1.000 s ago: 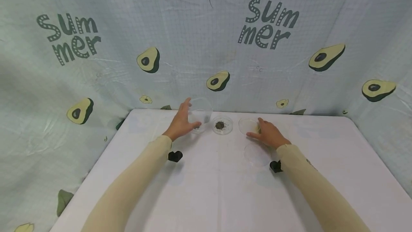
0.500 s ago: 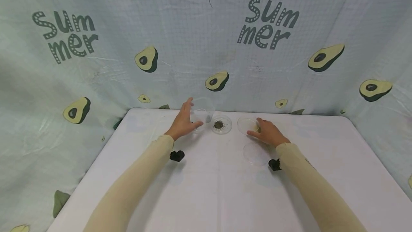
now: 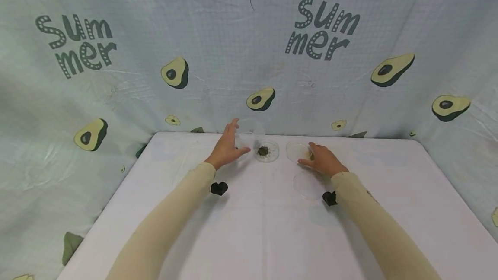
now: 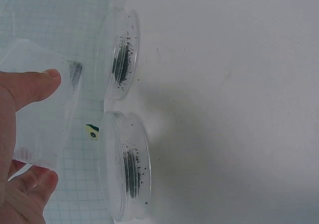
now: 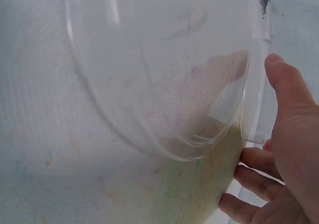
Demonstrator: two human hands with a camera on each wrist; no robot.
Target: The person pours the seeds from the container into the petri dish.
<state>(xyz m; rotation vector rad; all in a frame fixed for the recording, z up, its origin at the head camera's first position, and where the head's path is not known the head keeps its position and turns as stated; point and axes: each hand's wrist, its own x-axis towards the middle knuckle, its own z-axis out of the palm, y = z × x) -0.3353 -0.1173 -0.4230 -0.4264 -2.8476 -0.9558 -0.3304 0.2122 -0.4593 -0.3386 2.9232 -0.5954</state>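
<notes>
My left hand (image 3: 227, 147) grips a clear plastic cup (image 4: 47, 109), thumb on one side and fingers on the other. The cup is tilted above the dishes, and a dark patch of grains sits at its low corner. Below it is a petri dish (image 4: 119, 164) with dark grains, partly hidden by the hand in the head view. To its right, a second petri dish (image 3: 273, 155) bears a dark heap. My right hand (image 3: 326, 161) holds the side of a third clear petri dish (image 3: 295, 152) between thumb and fingers; I see no dark grains in it.
A clear round lid or dish (image 3: 305, 187) lies in front of the right-hand dish and looms large in the right wrist view. Everything stands near the back edge of the white table (image 3: 249, 228). Behind it hangs an avocado-printed sheet (image 3: 218, 33).
My left hand has moved to the right with the cup, which now overlaps the edge of the middle dish in the head view. My right hand stays at its dish.
</notes>
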